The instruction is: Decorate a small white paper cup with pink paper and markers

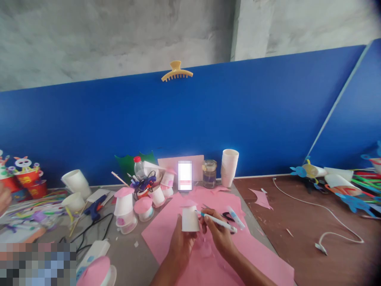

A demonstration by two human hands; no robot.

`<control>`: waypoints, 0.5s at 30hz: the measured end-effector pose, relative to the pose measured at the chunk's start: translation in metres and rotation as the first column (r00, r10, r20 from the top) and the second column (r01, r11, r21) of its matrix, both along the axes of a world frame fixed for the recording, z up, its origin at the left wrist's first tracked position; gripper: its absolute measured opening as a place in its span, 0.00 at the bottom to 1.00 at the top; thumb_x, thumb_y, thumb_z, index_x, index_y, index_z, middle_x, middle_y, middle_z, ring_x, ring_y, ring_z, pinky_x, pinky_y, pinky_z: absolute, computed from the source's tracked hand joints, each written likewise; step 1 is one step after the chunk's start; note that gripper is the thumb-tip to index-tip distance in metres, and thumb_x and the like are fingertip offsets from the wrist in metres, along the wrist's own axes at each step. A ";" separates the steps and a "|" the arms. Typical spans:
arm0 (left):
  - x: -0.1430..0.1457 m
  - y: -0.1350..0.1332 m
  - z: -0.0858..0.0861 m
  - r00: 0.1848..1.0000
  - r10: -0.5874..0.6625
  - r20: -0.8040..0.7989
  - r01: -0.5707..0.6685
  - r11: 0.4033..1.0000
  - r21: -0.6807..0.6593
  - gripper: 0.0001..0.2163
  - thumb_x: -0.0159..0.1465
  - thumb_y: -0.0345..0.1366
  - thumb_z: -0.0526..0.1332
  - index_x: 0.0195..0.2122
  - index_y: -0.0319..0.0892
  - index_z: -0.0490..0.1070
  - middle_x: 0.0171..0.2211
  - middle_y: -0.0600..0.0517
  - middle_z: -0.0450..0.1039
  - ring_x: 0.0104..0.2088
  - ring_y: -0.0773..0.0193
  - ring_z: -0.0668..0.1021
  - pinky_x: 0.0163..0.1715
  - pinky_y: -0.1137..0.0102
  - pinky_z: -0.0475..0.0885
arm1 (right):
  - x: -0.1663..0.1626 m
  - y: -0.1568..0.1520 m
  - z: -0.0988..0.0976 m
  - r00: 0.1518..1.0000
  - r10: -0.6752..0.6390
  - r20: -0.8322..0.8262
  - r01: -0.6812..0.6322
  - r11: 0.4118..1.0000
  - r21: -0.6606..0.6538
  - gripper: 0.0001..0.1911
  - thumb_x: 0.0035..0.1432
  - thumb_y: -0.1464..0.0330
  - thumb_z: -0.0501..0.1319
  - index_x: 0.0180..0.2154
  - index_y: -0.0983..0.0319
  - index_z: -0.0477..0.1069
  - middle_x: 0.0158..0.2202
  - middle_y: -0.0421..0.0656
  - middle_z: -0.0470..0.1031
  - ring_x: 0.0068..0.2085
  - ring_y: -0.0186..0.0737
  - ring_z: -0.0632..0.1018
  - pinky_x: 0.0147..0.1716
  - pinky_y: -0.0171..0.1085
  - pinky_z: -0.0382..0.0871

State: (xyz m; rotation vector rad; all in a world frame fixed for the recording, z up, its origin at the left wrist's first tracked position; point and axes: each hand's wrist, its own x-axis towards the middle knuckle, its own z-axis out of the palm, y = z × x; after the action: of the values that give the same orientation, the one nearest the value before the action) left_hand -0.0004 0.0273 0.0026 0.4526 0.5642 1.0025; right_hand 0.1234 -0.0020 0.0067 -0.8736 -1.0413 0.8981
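Observation:
My left hand (182, 247) is wrapped round a white paper cup (189, 219) above pink paper sheets (253, 254). A thin pink piece shows at the cup's upper edge. Between the fingers of my right hand (218, 234) is a white marker (222, 223) with a blue part near its tip. The tip points at the cup's right side; whether it touches cannot be told. Dark-handled scissors (228, 216) and a pale tube-like pen (236, 218) lie just beyond my right hand.
Behind stand a glowing screen (185, 174), a jar (209, 174) and stacked paper cups (229, 169). Cups with pink tops (124, 202) and a blue glue gun (97, 208) are left. Another person's hand (4, 198) shows at the left edge. A white cable (324, 206) lies right.

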 end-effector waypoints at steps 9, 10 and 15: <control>-0.003 0.008 -0.016 0.998 -0.009 0.059 0.010 1.000 -0.010 0.19 0.59 0.50 0.60 0.34 0.35 0.74 0.28 0.45 0.76 0.26 0.62 0.75 0.27 0.70 0.64 | -0.001 0.000 -0.005 0.999 0.035 0.006 -0.035 0.999 0.001 0.16 0.58 0.54 0.59 0.36 0.61 0.70 0.23 0.39 0.70 0.22 0.34 0.70 0.23 0.35 0.65; -0.003 0.009 -0.017 0.998 -0.011 0.061 0.012 1.000 -0.012 0.19 0.59 0.50 0.60 0.34 0.35 0.74 0.28 0.45 0.76 0.26 0.62 0.75 0.27 0.70 0.64 | -0.001 0.000 -0.005 0.999 0.041 0.005 -0.041 0.999 -0.001 0.16 0.59 0.55 0.59 0.36 0.61 0.70 0.23 0.39 0.70 0.22 0.33 0.70 0.23 0.35 0.65; -0.004 0.010 -0.020 0.998 0.007 0.057 -0.006 1.000 -0.018 0.19 0.58 0.50 0.62 0.32 0.35 0.74 0.26 0.46 0.76 0.25 0.62 0.75 0.27 0.69 0.64 | -0.001 -0.002 -0.008 0.998 0.062 0.023 -0.062 0.998 0.001 0.15 0.60 0.56 0.58 0.36 0.62 0.70 0.25 0.39 0.70 0.22 0.32 0.70 0.24 0.35 0.65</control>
State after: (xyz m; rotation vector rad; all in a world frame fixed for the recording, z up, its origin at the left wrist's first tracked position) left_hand -0.0043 0.0369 -0.0174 0.4052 0.5237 1.0123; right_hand 0.1226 -0.0038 -0.0012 -0.8556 -1.0936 0.9414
